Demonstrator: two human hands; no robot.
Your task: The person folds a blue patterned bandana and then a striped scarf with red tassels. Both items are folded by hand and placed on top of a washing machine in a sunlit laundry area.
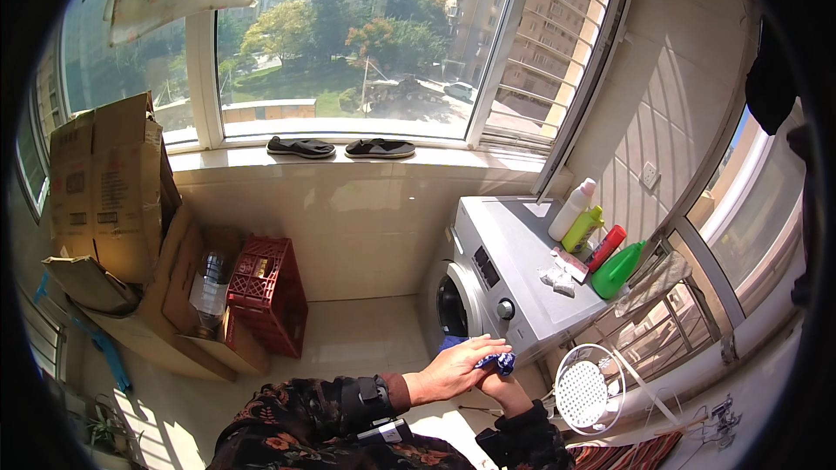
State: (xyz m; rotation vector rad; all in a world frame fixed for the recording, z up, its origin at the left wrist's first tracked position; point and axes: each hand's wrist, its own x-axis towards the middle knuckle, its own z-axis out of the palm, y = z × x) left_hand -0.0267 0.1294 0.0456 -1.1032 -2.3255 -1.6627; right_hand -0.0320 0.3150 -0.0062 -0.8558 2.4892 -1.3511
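A crumpled blue-and-white patterned cloth (501, 363) is bunched between my two hands, in front of the washing machine (542, 261). My left hand (454, 367) lies across the top of it, palm down, with the fingers stretched to the right. Beneath, my right hand (504, 393) clasps the bunch from below; its fingers are mostly hidden. More blue fabric (450, 342) shows beyond the left hand, near the machine's round door (456, 303).
Detergent bottles, among them a green one (617, 271), stand on the machine. Left are a red plastic crate (274, 293), a large plastic bottle (209, 287) and cardboard boxes (104, 195). Black shoes (379, 148) rest on the windowsill. A white perforated stool (581, 395) sits at right.
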